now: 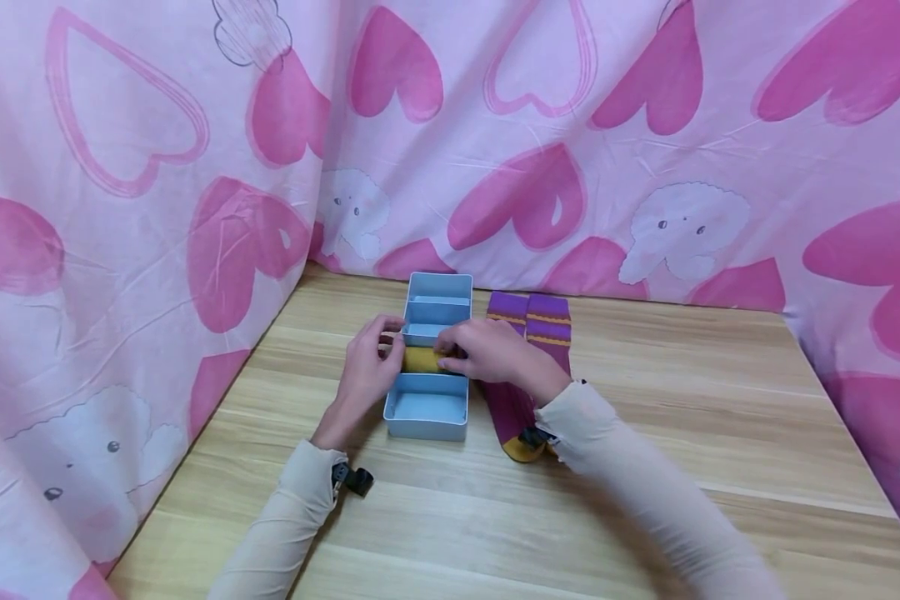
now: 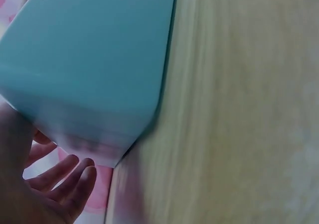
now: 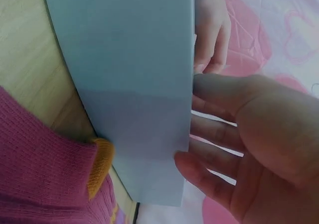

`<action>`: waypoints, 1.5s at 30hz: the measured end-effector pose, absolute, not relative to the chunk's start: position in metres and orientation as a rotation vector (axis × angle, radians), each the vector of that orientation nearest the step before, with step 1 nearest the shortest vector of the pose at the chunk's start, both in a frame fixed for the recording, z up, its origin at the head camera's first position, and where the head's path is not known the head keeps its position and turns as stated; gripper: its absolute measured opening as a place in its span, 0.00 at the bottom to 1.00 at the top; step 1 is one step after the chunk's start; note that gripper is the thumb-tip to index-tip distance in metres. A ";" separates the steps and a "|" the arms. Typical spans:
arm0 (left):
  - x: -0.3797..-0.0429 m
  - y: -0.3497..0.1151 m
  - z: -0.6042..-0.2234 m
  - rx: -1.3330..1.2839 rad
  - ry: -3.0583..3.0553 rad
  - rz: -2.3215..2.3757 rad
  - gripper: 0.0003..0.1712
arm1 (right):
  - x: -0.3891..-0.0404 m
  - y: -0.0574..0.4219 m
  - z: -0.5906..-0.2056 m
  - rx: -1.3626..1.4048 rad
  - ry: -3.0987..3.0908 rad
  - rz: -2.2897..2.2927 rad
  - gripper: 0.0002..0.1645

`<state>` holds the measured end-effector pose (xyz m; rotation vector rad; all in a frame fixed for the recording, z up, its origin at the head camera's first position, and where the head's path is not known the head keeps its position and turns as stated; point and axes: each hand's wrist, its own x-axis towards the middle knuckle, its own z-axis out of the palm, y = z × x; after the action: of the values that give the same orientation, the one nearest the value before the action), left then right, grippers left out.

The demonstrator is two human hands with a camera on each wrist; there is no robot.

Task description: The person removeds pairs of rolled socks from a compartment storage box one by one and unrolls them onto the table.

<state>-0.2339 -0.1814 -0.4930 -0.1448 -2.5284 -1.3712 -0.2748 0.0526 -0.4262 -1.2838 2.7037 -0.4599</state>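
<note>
A pale blue-grey divided box (image 1: 427,429) stands on the table, its compartments in a row. One middle compartment contains a mustard-yellow bundle (image 1: 422,360), apparently cloth, partly covered by the right hand. My right hand (image 1: 487,350) reaches over the box's right rim, fingertips at the bundle's right end. In the right wrist view its fingers look fairly straight, their tips partly behind the wall. At the left rim is my left hand (image 1: 371,362), fingers loosely bent, thumb by the bundle's left end. Beside the box lie purple-maroon socks (image 1: 549,333) with mustard toes and stripes.
The wooden table (image 1: 690,433) extends right and toward the front. Pink heart-patterned cloth (image 1: 517,200) hangs along its back and sides. Two compartments at the far end and one at the near end of the box show bare floors.
</note>
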 end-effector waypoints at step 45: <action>-0.235 -0.183 -0.497 -0.086 -2.619 -1.582 0.21 | -0.275 0.054 -0.420 -1.217 2.798 -0.277 0.22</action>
<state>-0.2352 -0.1834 -0.4966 -0.0855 -2.6191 -1.5818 -0.2751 0.0536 -0.4196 -1.2168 2.7983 -0.2769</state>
